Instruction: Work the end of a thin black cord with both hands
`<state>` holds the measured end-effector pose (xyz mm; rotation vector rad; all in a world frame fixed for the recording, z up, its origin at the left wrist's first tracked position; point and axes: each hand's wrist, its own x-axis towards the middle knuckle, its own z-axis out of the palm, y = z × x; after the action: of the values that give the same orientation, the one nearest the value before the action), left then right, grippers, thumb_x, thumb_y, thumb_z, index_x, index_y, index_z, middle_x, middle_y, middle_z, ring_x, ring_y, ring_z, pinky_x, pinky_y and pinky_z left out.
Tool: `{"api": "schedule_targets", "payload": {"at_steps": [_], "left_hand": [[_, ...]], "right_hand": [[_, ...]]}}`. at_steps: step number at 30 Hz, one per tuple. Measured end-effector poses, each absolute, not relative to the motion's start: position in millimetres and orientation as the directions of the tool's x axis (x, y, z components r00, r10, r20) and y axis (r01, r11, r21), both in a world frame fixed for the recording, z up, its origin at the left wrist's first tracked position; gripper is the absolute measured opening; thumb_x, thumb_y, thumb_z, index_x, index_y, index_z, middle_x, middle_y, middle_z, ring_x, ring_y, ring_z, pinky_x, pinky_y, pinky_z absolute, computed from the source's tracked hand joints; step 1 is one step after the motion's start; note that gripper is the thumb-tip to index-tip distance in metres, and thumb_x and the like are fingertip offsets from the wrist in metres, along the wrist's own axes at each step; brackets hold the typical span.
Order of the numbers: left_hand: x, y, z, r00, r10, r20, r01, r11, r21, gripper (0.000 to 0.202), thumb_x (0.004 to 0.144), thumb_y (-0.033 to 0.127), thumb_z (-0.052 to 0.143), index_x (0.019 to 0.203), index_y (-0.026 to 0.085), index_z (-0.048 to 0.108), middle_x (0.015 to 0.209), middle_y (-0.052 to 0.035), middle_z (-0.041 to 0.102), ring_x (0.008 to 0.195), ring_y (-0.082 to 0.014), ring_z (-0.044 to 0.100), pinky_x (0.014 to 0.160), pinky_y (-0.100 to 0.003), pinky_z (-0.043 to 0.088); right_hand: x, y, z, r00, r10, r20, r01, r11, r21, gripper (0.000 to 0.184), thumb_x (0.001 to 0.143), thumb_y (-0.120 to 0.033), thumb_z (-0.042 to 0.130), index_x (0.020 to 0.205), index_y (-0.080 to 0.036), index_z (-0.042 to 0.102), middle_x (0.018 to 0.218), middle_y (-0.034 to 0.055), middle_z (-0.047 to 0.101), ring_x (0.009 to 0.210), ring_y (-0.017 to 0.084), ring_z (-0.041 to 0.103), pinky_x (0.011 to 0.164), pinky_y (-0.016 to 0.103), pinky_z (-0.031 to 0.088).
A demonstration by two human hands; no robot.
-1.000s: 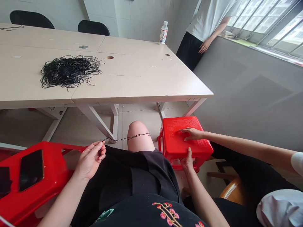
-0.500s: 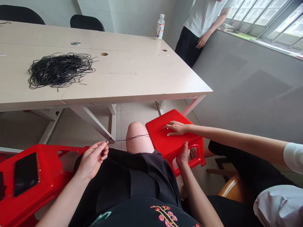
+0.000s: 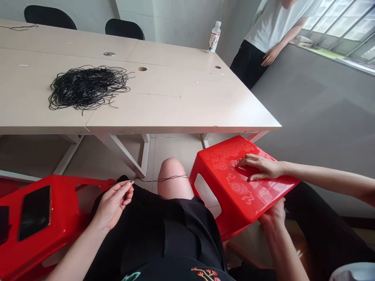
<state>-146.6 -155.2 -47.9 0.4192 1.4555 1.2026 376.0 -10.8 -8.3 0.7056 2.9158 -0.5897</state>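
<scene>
My left hand (image 3: pixel 114 205) is raised over my lap and pinches a thin black cord (image 3: pixel 161 179). The cord runs right across my bare knee (image 3: pixel 172 175), and a small dark tuft (image 3: pixel 123 178) sits just past my fingertips. My right hand (image 3: pixel 272 214) grips the underside edge of a tilted red plastic stool (image 3: pixel 234 195), whose top bears an embossed pattern. A co-worker's hand (image 3: pixel 263 167) lies flat on that stool's top. A tangled heap of black cord (image 3: pixel 88 88) lies on the table, out of reach of both my hands.
A second red plastic stool (image 3: pixel 38 230) with a dark rectangle on top stands at lower left. The pale table (image 3: pixel 181 109) has holes in it and a plastic bottle (image 3: pixel 214 37) at its far end. A person (image 3: pixel 263 39) stands beyond it by the window.
The red stool has moved right and tilted, its top now facing me more. My right hand and the co-worker's hand moved right with it. My left hand stays nearly still.
</scene>
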Motion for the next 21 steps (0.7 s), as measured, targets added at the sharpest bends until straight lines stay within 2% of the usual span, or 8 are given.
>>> {"api": "schedule_targets", "payload": {"at_steps": [5, 8, 11, 12, 14, 17, 19, 21], "left_hand": [[-141, -148, -48, -0.262, 0.818, -0.512, -0.355, 0.411, 0.839, 0.032, 0.059, 0.036, 0.079, 0.081, 0.017, 0.067, 0.064, 0.0015, 0.053, 0.058, -0.0066, 0.046, 0.043, -0.014, 0.035], [-149, -144, -56, -0.275, 0.836, -0.475, -0.255, 0.413, 0.874, 0.032, 0.062, 0.038, 0.076, 0.083, 0.018, 0.066, 0.068, 0.001, 0.056, 0.059, -0.0074, 0.047, 0.046, -0.015, 0.035], [-155, -131, -84, -0.22, 0.878, -0.424, 0.057, 0.446, 0.893, 0.029, 0.071, 0.042, 0.064, 0.088, 0.018, 0.065, 0.079, -0.0026, 0.062, 0.066, -0.0109, 0.052, 0.053, -0.019, 0.039], [-154, -126, -98, -0.175, 0.889, -0.423, 0.218, 0.454, 0.864, 0.027, 0.074, 0.041, 0.06, 0.087, 0.018, 0.066, 0.085, -0.0043, 0.064, 0.072, -0.0131, 0.055, 0.057, -0.021, 0.041], [-146, -115, -131, -0.016, 0.879, -0.477, 0.544, 0.408, 0.733, 0.025, 0.08, 0.037, 0.049, 0.086, 0.019, 0.065, 0.094, -0.0059, 0.066, 0.084, -0.0171, 0.059, 0.068, -0.026, 0.044], [-124, -112, -179, 0.093, 0.816, -0.57, 0.647, 0.385, 0.658, 0.014, 0.074, 0.024, 0.053, 0.072, 0.015, 0.064, 0.08, -0.0084, 0.068, 0.08, -0.0207, 0.061, 0.073, -0.03, 0.044], [-114, -119, -201, 0.163, 0.77, -0.616, 0.673, 0.37, 0.64, 0.012, 0.072, 0.019, 0.053, 0.073, 0.016, 0.064, 0.081, -0.0081, 0.069, 0.083, -0.0215, 0.062, 0.077, -0.032, 0.044], [-113, -129, -214, 0.226, 0.729, -0.646, 0.683, 0.354, 0.639, 0.013, 0.069, 0.016, 0.054, 0.075, 0.017, 0.066, 0.084, -0.0091, 0.07, 0.089, -0.024, 0.063, 0.081, -0.034, 0.043]], "right_hand": [[411, -15, -21, -0.906, 0.381, -0.186, 0.423, 0.838, -0.344, 0.06, 0.082, -0.044, 0.059, 0.134, -0.019, 0.046, 0.127, 0.0136, 0.056, 0.116, 0.026, 0.049, 0.101, 0.043, 0.039], [433, -29, -43, -0.918, 0.357, -0.173, 0.396, 0.854, -0.338, 0.063, 0.08, -0.044, 0.061, 0.135, -0.017, 0.046, 0.125, 0.0154, 0.057, 0.115, 0.027, 0.05, 0.101, 0.044, 0.038], [448, -46, -66, -0.926, 0.325, -0.19, 0.374, 0.853, -0.363, 0.063, 0.079, -0.044, 0.061, 0.134, -0.017, 0.047, 0.122, 0.0165, 0.058, 0.114, 0.026, 0.051, 0.1, 0.042, 0.039], [451, -50, -72, -0.925, 0.321, -0.204, 0.377, 0.846, -0.376, 0.063, 0.079, -0.045, 0.061, 0.134, -0.017, 0.048, 0.121, 0.0166, 0.059, 0.113, 0.026, 0.052, 0.1, 0.041, 0.039], [455, -55, -80, -0.914, 0.331, -0.233, 0.401, 0.824, -0.401, 0.062, 0.078, -0.046, 0.062, 0.133, -0.02, 0.049, 0.12, 0.0161, 0.06, 0.114, 0.026, 0.053, 0.101, 0.04, 0.039], [452, -55, -81, -0.873, 0.421, -0.246, 0.487, 0.752, -0.444, 0.058, 0.075, -0.051, 0.063, 0.126, -0.025, 0.057, 0.114, 0.0148, 0.065, 0.109, 0.026, 0.057, 0.101, 0.035, 0.038], [443, -56, -77, -0.824, 0.519, -0.227, 0.562, 0.693, -0.453, 0.052, 0.074, -0.058, 0.059, 0.114, -0.025, 0.067, 0.106, 0.0167, 0.068, 0.102, 0.025, 0.061, 0.098, 0.029, 0.04], [427, -64, -71, -0.753, 0.634, -0.177, 0.639, 0.641, -0.425, 0.053, 0.077, -0.061, 0.05, 0.108, -0.024, 0.071, 0.105, 0.0191, 0.067, 0.1, 0.026, 0.062, 0.096, 0.031, 0.041]]}}
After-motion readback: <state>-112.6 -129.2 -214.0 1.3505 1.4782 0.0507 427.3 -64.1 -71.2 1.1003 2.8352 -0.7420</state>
